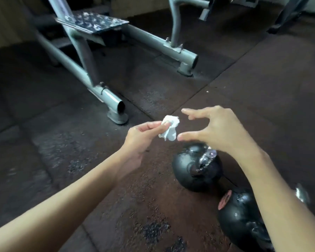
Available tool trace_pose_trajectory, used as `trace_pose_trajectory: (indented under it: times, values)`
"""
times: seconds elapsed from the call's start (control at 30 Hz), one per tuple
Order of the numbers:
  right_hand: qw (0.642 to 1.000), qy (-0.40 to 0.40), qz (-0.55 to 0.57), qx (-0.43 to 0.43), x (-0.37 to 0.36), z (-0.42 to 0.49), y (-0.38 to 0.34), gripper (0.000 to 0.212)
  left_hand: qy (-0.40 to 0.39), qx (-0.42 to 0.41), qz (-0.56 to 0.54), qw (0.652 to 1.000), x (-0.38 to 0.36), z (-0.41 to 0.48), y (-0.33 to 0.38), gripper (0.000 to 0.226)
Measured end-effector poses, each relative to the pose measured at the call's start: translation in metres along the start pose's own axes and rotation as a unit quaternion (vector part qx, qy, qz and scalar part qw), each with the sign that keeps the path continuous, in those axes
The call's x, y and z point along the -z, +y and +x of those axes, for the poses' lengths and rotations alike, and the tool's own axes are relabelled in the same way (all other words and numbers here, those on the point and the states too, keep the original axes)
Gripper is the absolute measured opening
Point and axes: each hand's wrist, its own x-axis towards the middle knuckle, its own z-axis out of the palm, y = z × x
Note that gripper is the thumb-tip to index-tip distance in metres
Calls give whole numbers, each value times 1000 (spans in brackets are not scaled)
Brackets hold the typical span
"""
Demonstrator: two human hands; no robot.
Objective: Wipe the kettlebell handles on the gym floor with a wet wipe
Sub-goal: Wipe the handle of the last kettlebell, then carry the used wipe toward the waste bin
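A crumpled white wet wipe (169,130) is pinched between the thumb and fingers of my left hand (144,135), held above the floor. My right hand (216,130) hovers just right of the wipe with fingers and thumb spread, holding nothing. Below it stands a black kettlebell (195,170) with a shiny silver handle (206,158). A second black kettlebell (244,220) with a red label sits nearer me at the lower right; its handle (301,194) is partly hidden by my right forearm.
A grey steel machine frame (91,77) with a tread-plate footrest (93,21) stands at the upper left and centre; its feet rest on the dark rubber floor tiles (62,142). More frame legs show at the top right.
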Motion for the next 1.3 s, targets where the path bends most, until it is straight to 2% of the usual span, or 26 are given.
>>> trace_pose_trajectory:
  times: [0.07, 0.2, 0.37, 0.43, 0.5, 0.53, 0.63, 0.7, 0.77, 0.83, 1.0, 1.2, 1.3]
  values:
    - [990, -67, 121, 14, -4, -5, -36, 65, 3, 56, -6, 998, 19, -35, 21, 28]
    - [976, -106, 189, 13, 10, -13, -101, 45, 38, 126, 7, 991, 49, -92, 70, 35]
    - [986, -133, 100, 4, 61, -17, -175, 34, 33, 194, -18, 980, 77, -145, 145, 37]
    - [989, -135, 63, -6, 84, -19, -204, 32, 38, 175, 15, 984, 90, -167, 179, 33]
    - [989, -142, 33, -21, 106, -23, -237, 31, 61, 104, 108, 987, 106, -189, 212, 23]
    - [988, -149, 15, -23, 116, -24, -255, 31, 72, 64, 193, 976, 117, -200, 228, 19]
    - [983, -179, -44, -7, 144, -29, -312, 33, 108, 27, 452, 885, 148, -238, 280, 28]
    - [978, -195, -74, 17, 157, -32, -348, 33, 131, 35, 514, 847, 166, -268, 312, 35]
    - [971, -213, -98, 47, 164, -38, -381, 34, 150, 47, 540, 827, 181, -302, 336, 37]
    - [963, -228, -120, 79, 167, -46, -412, 36, 167, 67, 555, 812, 194, -337, 351, 37]
    - [933, -272, -154, 180, 158, -76, -480, 38, 235, 148, 528, 802, 220, -421, 361, 34]
    - [890, -311, -154, 296, 124, -155, -565, 38, 344, 213, 421, 812, 245, -543, 348, 32]
    - [863, -337, -148, 346, 106, -212, -605, 37, 402, 245, 364, 804, 255, -614, 334, 31]
